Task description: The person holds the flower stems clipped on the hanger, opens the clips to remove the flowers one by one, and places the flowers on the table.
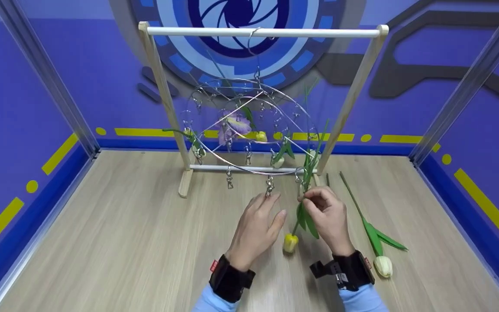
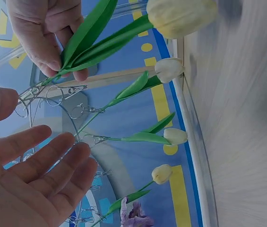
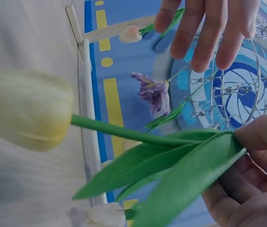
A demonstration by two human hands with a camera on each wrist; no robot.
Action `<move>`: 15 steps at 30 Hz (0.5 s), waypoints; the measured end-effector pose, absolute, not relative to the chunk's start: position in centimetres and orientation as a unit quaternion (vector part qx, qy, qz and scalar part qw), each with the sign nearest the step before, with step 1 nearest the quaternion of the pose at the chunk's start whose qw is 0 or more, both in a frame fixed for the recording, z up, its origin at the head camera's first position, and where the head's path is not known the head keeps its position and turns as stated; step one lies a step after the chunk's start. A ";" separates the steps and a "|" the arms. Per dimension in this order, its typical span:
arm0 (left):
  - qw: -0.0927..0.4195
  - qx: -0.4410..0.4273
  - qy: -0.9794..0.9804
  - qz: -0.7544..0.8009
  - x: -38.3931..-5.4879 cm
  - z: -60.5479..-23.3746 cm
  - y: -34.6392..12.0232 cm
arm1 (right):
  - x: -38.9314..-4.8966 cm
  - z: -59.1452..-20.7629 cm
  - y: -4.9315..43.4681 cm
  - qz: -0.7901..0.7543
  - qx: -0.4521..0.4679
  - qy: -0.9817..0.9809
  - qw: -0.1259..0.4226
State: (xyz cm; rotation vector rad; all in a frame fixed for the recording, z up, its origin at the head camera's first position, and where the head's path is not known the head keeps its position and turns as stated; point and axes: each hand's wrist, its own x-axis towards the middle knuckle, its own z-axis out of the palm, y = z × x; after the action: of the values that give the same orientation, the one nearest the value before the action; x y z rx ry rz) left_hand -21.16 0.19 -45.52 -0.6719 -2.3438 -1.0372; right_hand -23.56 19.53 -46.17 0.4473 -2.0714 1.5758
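- I have the right hand [image 1: 329,214] pinching the yellow tulip with long green leaves and a slim green stem [image 1: 290,243], bloom down, beside the round silver wire hanger [image 1: 254,173].
- The left hand [image 1: 256,225] holds nothing, its fingers spread near a small silver metal clip [image 1: 270,185].
- I judge the tulip light and artificial — springy stem, pliable leaves, little slip.
- I'd grip where the leaves join the stem — squeezing the bloom could dent it.

Left hand [image 1: 254,229], fingers extended; right hand [image 1: 330,216], pinching
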 end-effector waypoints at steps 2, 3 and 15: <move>0.239 -0.245 -0.856 -0.386 -21.0 -45.4 0.2 | -23.4 -46.1 19.5 0.561 0.168 -0.768 0.260; 0.237 -0.245 -0.855 -0.390 -21.0 -45.4 0.2 | -23.4 -46.0 19.4 0.553 0.171 -0.771 0.266; 0.187 -0.236 -0.835 -0.460 -20.7 -44.8 0.2 | -22.9 -45.4 19.1 0.510 0.206 -0.796 0.251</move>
State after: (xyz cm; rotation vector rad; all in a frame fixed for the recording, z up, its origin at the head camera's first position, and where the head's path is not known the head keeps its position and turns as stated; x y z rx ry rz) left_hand -20.72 0.15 -44.77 -0.6653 -2.3509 -1.2938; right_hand -22.86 19.12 -45.41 0.5613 -2.1666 1.3876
